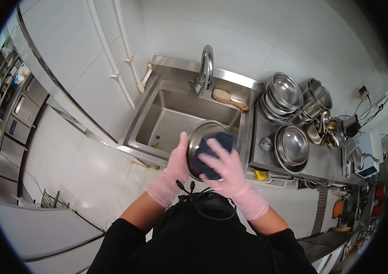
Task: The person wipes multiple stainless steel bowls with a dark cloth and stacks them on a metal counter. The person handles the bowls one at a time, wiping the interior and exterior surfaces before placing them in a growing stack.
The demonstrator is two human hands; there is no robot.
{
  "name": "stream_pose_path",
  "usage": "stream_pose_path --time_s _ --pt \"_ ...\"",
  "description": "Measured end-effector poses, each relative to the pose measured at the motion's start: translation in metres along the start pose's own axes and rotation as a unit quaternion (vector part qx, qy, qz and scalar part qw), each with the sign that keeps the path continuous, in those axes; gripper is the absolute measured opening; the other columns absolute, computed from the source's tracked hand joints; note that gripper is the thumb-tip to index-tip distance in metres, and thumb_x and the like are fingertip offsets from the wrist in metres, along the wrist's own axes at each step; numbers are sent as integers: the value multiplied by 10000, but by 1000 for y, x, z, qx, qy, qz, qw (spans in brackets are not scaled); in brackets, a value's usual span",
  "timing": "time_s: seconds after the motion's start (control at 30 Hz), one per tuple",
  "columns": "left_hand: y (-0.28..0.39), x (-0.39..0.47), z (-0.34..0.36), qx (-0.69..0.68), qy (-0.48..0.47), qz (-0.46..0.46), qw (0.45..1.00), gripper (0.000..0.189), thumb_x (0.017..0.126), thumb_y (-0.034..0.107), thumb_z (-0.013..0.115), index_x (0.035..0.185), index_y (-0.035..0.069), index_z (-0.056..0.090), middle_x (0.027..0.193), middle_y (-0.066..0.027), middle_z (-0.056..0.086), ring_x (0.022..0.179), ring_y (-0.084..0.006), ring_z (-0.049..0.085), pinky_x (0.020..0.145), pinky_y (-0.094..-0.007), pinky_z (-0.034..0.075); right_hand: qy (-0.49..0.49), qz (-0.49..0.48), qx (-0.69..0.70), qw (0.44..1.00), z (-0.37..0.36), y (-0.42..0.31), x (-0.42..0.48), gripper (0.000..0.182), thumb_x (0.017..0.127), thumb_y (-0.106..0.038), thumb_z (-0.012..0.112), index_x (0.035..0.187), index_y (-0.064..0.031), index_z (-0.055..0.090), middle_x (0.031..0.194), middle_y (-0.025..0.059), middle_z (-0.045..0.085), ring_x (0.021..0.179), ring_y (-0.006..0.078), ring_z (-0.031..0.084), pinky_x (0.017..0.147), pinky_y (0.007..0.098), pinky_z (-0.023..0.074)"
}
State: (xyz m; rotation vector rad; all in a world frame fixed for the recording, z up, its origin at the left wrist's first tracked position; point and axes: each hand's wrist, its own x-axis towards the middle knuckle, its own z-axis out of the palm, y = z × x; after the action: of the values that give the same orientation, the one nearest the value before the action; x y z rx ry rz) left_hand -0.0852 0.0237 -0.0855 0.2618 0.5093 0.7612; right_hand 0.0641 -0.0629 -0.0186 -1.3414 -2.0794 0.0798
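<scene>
My left hand point(177, 159), in a pink glove, grips the left rim of a round stainless steel bowl point(194, 142). Against the bowl, my right hand point(226, 167), gloved in pink too, presses a dark cloth point(224, 140) with its fingers spread over it. Motion blurs those fingers a little. Both hands are above the front edge of a stainless steel sink point(146, 113). Some small green scraps point(156, 144) lie on the sink's floor. The cloth and right hand hide much of the bowl.
A chrome faucet point(207, 65) rises behind the basin, beside a wooden-handled brush point(228, 97). On the steel counter point(262, 159) to the right stand stacked metal bowls point(286, 90), more nested bowls point(294, 145), a steel wool ball point(265, 144), tall metal pots point(318, 94) and utensils point(330, 132).
</scene>
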Motion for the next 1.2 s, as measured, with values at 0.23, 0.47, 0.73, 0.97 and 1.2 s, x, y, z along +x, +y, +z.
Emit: stream_pose_path --time_s 0.23,0.47,0.73,0.97,1.2 --pt "-5 -9 28 92 139 83 983 489 977 434 410 1148 9 579 1078 -79 635 958 -187 605 880 -333 476 209 191 93 955 29 72 8 412 724 -105 693 1128 -94 611 1270 202 507 1168 379 486 978 437 402" --pt "-5 -7 31 -3 77 67 995 532 984 472 354 1153 12 561 1075 -90 628 955 -209 610 878 -339 484 67 21 26 997 18 8 -9 503 590 -113 717 1086 -129 633 1246 150 539 1100 352 532 885 427 425" --pt "-27 13 17 -41 24 89 995 463 987 435 390 1146 47 587 1088 -55 639 973 -174 606 858 -324 499 56 6 47 997 8 36 22 403 624 -145 725 1019 -145 643 1172 103 580 970 348 562 869 415 454" --pt "-16 -15 53 96 129 114 980 548 972 489 372 1215 33 557 1183 -76 605 1080 -187 563 972 -330 418 149 218 208 942 7 98 -15 341 763 -76 641 1103 -80 608 1101 157 586 1056 319 573 926 338 441" --pt "-30 -6 64 16 78 96 992 584 979 498 281 1271 43 501 1242 -106 569 1126 -242 552 997 -376 418 42 -22 17 999 -31 45 -38 555 526 -139 751 1065 -190 629 1223 71 546 899 312 543 717 391 388"
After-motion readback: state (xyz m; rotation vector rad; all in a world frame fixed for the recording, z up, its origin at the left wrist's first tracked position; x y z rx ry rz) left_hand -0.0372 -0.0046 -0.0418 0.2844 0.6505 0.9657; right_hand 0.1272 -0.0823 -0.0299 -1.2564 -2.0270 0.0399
